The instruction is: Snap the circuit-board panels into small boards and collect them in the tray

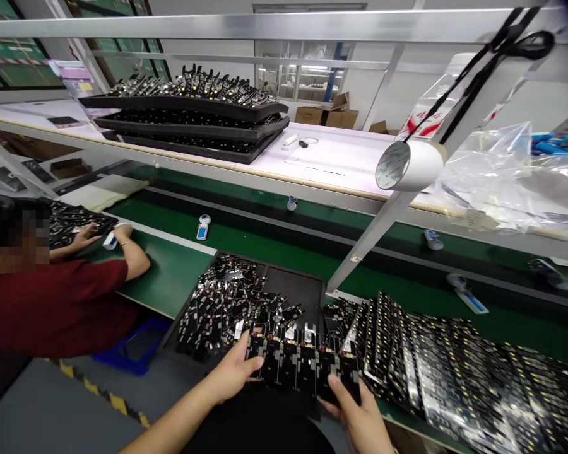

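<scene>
Between my two hands is a black circuit board panel (296,366), a row of joined narrow boards with small silver and red parts. My left hand (236,372) grips its left end, thumb on top. My right hand (353,403) grips the right end, its thumb on the face and the fingers underneath. Just beyond the panel, a black tray (296,287) holds a heap of loose small circuit boards (222,302). To the right, many more board panels (435,359) stand and lean in a long overlapping row.
A co-worker (52,296) sits at left, hands at another pile of boards. Stacked black trays (194,126) loaded with boards rest on the shelf (331,164). A slanted metal post (366,243) rises beyond the tray, a tape roll (409,165) hanging near it. Small white-blue devices (203,227) lie on the green belt.
</scene>
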A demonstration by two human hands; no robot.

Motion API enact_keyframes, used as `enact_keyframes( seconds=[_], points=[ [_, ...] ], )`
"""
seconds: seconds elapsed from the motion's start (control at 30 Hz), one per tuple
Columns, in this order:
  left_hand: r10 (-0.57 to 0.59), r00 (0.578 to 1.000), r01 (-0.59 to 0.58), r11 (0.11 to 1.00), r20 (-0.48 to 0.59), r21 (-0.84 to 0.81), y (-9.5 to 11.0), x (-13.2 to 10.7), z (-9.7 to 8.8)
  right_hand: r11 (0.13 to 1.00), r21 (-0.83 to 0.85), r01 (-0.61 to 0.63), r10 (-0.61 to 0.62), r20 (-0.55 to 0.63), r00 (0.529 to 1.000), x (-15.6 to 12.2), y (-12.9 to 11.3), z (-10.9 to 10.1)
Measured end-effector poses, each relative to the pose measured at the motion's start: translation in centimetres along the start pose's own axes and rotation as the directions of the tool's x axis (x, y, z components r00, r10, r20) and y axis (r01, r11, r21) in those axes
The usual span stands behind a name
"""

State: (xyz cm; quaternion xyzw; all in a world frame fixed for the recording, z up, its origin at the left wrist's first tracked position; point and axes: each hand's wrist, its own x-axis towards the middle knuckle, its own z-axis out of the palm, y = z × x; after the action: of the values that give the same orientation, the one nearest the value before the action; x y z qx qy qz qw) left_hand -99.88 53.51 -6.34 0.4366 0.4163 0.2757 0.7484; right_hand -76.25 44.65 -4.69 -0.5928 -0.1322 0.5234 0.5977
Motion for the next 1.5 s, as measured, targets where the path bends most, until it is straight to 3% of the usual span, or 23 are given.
enact_keyframes(
  seconds=[0.1, 0.2, 0.27, 0.33, 0.4, 0.6, 0.7, 0.8, 0.87, 0.93, 1.0, 1.07, 1.13, 1.2, 1.27, 1.4, 1.5],
  points=[
    [0.202, 0.970, -0.167, 0.957, -0.133, 0.237, -1.3, 0.4, -0.6, 0.988, -0.129, 0.088, -0.092, -0.022, 0.996, -1.0, 0.9, 0.9],
    [0.328, 0.920, -0.213, 0.878, -0.213, 0.429, -2.1, 0.7, -1.2, 0.911, -0.370, 0.183, -0.185, 0.030, 0.982, -1.7, 1.1, 1.6],
    [0.306, 0.930, -0.214, 0.901, -0.202, 0.377, -2.1, 0.8, -1.5, 0.870, -0.443, 0.214, -0.213, 0.053, 0.976, -1.8, 1.1, 2.1],
    [0.253, 0.955, -0.206, 0.941, -0.154, 0.269, -1.9, 0.9, -1.8, 0.912, -0.371, 0.175, -0.170, 0.046, 0.984, -1.6, 1.2, 2.5],
    [0.244, 0.955, -0.195, 0.946, -0.170, 0.261, -1.6, 1.0, -1.9, 0.937, -0.313, 0.154, -0.145, 0.053, 0.988, -1.3, 1.5, 2.8],
    [0.287, 0.871, -0.051, 0.860, -0.398, 0.507, -0.8, 1.0, -0.7, 0.776, -0.530, 0.341, -0.349, 0.091, 0.933, -0.5, 3.4, 2.3],
    [0.300, 0.859, -0.013, 0.823, -0.415, 0.568, -0.4, 0.9, 0.1, 0.732, -0.579, 0.359, -0.383, 0.086, 0.920, -0.4, 3.9, 2.1],
    [0.356, 0.849, 0.002, 0.738, -0.391, 0.675, -0.5, 1.3, 0.2, 0.686, -0.582, 0.436, -0.432, 0.157, 0.888, -0.6, 4.1, 2.4],
    [0.394, 0.841, -0.020, 0.708, -0.371, 0.706, -0.6, 1.8, -0.2, 0.717, -0.547, 0.432, -0.422, 0.153, 0.894, -0.6, 3.9, 2.7],
    [0.388, 0.835, -0.065, 0.773, -0.389, 0.631, -0.6, 2.2, -0.7, 0.845, -0.429, 0.320, -0.319, 0.078, 0.945, -0.4, 3.5, 3.0],
    [0.246, 0.883, -0.076, 0.915, -0.399, 0.396, -0.4, 2.3, -1.0, 0.959, -0.220, 0.176, -0.173, 0.035, 0.984, 0.0, 2.9, 3.3],
    [0.029, 0.966, -0.014, 0.998, -0.256, 0.061, -0.1, 2.0, -0.9, 0.994, -0.051, 0.094, -0.091, 0.046, 0.995, 0.4, 2.5, 3.8],
    [-0.034, 0.998, 0.026, 0.991, -0.060, -0.128, 0.3, 1.6, -0.3, 0.997, -0.003, 0.079, -0.079, 0.064, 0.995, 0.7, 2.4, 4.3],
    [0.016, 0.999, -0.020, 0.992, -0.028, -0.128, 0.6, 1.1, 0.6, 0.992, -0.056, 0.115, -0.111, 0.079, 0.991, 0.9, 2.7, 4.6],
    [0.064, 0.991, -0.072, 0.995, -0.116, -0.067, 0.8, 0.9, 1.3, 0.964, -0.174, 0.199, -0.182, 0.109, 0.977, 1.0, 3.1, 4.7],
    [0.162, 0.957, -0.153, 0.987, -0.242, 0.053, 0.2, 1.3, 2.0, 0.788, -0.443, 0.428, -0.369, 0.217, 0.904, 0.9, 3.6, 4.4],
    [0.229, 0.931, -0.193, 0.970, -0.285, 0.149, -0.4, 1.9, 1.8, 0.669, -0.515, 0.536, -0.436, 0.312, 0.844, 0.7, 3.5, 4.5]
  ],
)
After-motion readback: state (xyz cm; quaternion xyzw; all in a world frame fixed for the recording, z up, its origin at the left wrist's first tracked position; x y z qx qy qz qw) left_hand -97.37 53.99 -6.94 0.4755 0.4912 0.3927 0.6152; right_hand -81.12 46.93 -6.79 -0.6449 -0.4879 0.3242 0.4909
